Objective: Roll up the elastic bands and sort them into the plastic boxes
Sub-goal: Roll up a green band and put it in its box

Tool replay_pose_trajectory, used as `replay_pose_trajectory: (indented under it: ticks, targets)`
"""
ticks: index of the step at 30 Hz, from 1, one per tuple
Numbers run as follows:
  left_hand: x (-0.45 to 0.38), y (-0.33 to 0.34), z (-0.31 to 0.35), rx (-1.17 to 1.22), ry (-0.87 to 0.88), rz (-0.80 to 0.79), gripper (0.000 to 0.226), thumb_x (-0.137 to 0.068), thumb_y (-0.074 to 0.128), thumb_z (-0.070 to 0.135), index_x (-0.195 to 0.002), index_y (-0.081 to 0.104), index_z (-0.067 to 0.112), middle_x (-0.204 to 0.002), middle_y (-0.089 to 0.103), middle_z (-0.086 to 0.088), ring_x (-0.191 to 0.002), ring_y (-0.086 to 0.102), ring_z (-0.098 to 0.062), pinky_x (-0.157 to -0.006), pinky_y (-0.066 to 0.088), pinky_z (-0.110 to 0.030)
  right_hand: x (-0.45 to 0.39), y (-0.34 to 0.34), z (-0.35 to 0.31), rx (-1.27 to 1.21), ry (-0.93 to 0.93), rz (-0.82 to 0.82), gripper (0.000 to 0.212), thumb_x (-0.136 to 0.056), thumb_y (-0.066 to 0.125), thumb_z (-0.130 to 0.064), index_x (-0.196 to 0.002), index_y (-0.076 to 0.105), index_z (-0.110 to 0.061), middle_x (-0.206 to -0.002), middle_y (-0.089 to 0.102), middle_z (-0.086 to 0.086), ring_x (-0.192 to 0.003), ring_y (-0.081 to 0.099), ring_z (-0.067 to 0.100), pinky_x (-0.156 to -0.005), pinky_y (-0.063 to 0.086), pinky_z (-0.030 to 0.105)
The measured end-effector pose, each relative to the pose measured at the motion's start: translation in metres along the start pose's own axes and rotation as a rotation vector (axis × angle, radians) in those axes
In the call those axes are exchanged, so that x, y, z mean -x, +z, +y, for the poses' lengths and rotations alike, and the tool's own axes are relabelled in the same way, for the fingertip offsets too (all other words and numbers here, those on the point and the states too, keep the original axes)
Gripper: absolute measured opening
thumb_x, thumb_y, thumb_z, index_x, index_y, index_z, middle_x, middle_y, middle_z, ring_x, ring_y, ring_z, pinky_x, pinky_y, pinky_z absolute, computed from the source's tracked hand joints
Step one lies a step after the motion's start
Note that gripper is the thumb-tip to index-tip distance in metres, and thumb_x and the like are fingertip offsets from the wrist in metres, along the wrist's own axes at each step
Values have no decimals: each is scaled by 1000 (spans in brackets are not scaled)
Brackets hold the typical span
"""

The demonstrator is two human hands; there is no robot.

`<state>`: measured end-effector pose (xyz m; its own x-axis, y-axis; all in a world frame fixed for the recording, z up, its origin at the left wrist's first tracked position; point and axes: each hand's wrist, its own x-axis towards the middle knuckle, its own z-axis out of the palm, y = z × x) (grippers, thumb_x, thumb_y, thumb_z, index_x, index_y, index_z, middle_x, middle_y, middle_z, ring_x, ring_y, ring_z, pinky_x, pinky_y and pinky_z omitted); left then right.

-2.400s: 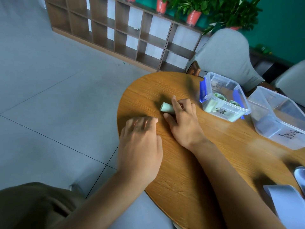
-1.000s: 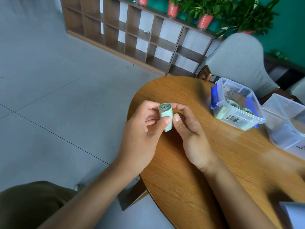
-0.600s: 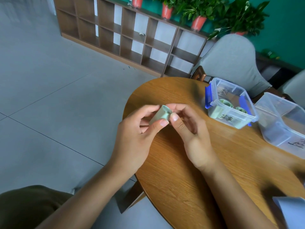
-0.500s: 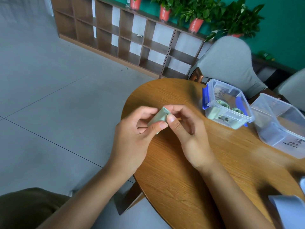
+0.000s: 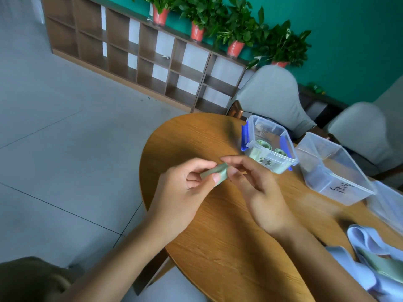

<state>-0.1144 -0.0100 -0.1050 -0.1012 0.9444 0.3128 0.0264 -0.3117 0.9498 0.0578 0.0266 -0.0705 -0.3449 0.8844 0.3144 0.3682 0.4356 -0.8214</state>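
A rolled pale green elastic band (image 5: 214,174) is held above the round wooden table (image 5: 229,247). My left hand (image 5: 185,188) pinches it between thumb and fingers. My right hand (image 5: 253,188) holds its other end with thumb and fingertips. To the right stands a small clear plastic box with blue clips (image 5: 269,144) holding two green rolls. Beside it sits a larger clear box (image 5: 333,168) with handwriting on its front. Loose white and green bands (image 5: 375,258) lie at the table's right edge.
Two grey chairs (image 5: 272,94) stand behind the table. A wooden shelf unit (image 5: 139,53) with potted plants on top lines the green wall. Grey tiled floor lies to the left, beyond the table's curved edge.
The roll was pressed on the table by my right hand, then lifted. Both hands now hold it in the air, tilted sideways from upright.
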Motion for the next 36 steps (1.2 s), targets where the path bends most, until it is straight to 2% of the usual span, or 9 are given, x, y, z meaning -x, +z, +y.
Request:
replay_pose_trajectory:
  ticks: [5, 9, 14, 20, 24, 28, 31, 34, 36]
  targets:
    - [0, 17, -5, -80, -12, -43, 21, -93, 69, 24, -114, 73, 24, -99, 75, 15, -93, 71, -1, -82, 60, -28, 10, -22, 6, 121, 56, -51, 18, -102, 56, -15, -114, 67, -20, -103, 72, -6, -100, 68, 14, -91, 53, 29]
    - [1, 26, -12, -192, -3, -90, 26, -95, 66, 34, -120, 69, 27, -105, 73, 18, -97, 68, 5, -85, 59, -29, 13, -43, 10, 269, 26, -53, 16, -99, 61, -21, -113, 68, -16, -100, 72, -7, -96, 70, 11, -86, 54, 22]
    - [2, 28, -17, -393, 22, -105, 33, -95, 56, 49, -123, 65, 33, -116, 68, 23, -104, 61, 6, -88, 57, -24, -1, -89, 11, 527, 49, 65, 9, -97, 64, -19, -103, 70, -21, -91, 73, -8, -83, 67, 5, -75, 46, 10]
    - [2, 28, -18, -420, 32, -122, 30, -96, 56, 45, -122, 66, 33, -115, 67, 24, -103, 60, 8, -85, 52, -13, -35, -132, 4, 665, 219, 317, 17, -88, 58, -26, -82, 74, -26, -76, 73, -8, -78, 68, 10, -70, 50, 20]
    - [1, 29, -19, -422, 41, -130, 32, -96, 56, 44, -123, 67, 31, -116, 68, 22, -103, 62, 7, -87, 54, -15, -61, -141, -3, 753, 330, 393, 22, -87, 57, -24, -78, 74, -14, -74, 73, 7, -78, 65, 23, -72, 52, 28]
    - [2, 27, -21, -421, 47, -137, 32, -96, 56, 45, -123, 67, 31, -116, 68, 23, -104, 62, 8, -83, 50, -7, -79, -141, 2, 757, 408, 417, 28, -86, 59, -31, -76, 74, -9, -72, 70, 9, -69, 57, 20, -56, 43, 23]
    - [2, 27, -21, -418, 48, -146, 34, -96, 54, 47, -124, 66, 33, -116, 68, 24, -103, 61, 10, -82, 48, -5, -90, -139, 5, 805, 452, 413, 36, -86, 60, -34, -80, 73, -1, -72, 69, 14, -66, 55, 24, -58, 44, 26]
    - [2, 27, -22, -414, 45, -150, 32, -96, 54, 48, -123, 66, 34, -115, 67, 25, -103, 60, 11, -82, 48, -5, -98, -136, 7, 847, 506, 346, 41, -85, 61, -36, -83, 72, 3, -76, 72, 17, -58, 52, 21, -50, 38, 22]
    - [2, 26, -22, -411, 44, -151, 33, -95, 54, 48, -123, 66, 34, -114, 67, 26, -103, 60, 11, -83, 49, -5, -101, -135, 8, 871, 513, 305, 41, -85, 60, -36, -84, 73, 3, -81, 75, 18, -62, 55, 21, -56, 45, 24]
